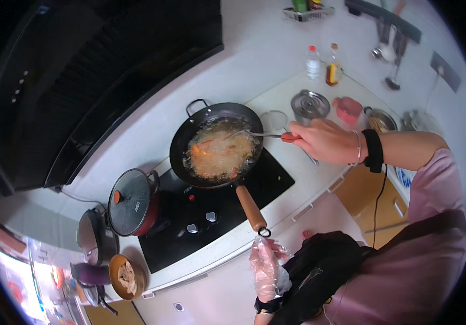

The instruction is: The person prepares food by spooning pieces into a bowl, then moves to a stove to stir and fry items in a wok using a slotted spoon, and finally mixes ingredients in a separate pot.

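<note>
My right hand (320,140) grips the orange handle of a metal cooking utensil (271,135). Its far end reaches into the bubbling oil (220,154) of a black wok (179,152), where orange-brown pieces of food (201,148) are frying. The exact shape of the utensil's head is hard to make out. My left hand (267,264), in a clear plastic glove, is just below the end ring of the wok's wooden handle (251,207). Its fingers are loosely curled, and the palm is hidden. The wok is over the black glass cooktop (233,213).
A lidded red pot (129,203) stands left on the cooktop. A bowl of raw-looking pieces (127,278) sits near the counter's left edge. Beyond my right hand are a metal lidded pot (310,105), a pink container (347,110) and bottles (313,64). A dark range hood (135,81) juts overhead.
</note>
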Available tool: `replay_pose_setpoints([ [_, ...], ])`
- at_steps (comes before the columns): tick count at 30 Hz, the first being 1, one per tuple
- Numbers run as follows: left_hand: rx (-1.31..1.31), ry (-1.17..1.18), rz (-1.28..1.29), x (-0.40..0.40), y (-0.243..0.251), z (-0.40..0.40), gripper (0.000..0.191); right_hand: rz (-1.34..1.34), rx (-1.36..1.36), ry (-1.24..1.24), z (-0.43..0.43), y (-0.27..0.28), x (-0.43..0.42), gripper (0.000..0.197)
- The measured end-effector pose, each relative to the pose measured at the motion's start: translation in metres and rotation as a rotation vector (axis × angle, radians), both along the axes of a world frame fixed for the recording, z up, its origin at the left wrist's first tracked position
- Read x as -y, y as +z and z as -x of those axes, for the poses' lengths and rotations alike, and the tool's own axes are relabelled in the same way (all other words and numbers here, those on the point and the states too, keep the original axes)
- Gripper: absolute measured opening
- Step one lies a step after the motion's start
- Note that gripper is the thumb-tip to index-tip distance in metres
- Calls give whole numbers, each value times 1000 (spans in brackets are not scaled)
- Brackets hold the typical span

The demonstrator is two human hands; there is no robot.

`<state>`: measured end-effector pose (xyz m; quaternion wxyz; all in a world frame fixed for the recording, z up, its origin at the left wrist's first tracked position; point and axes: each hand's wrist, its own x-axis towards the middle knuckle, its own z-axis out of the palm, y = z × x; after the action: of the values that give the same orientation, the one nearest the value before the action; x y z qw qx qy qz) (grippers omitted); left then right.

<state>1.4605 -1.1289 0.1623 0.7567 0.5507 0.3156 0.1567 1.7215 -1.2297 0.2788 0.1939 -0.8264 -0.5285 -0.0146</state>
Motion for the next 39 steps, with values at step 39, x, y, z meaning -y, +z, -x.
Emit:
replay_pose_setpoints([
  [39, -31, 43, 21, -59, -3, 39, 31, -160, -1309, -342, 13, -57, -89, 34],
])
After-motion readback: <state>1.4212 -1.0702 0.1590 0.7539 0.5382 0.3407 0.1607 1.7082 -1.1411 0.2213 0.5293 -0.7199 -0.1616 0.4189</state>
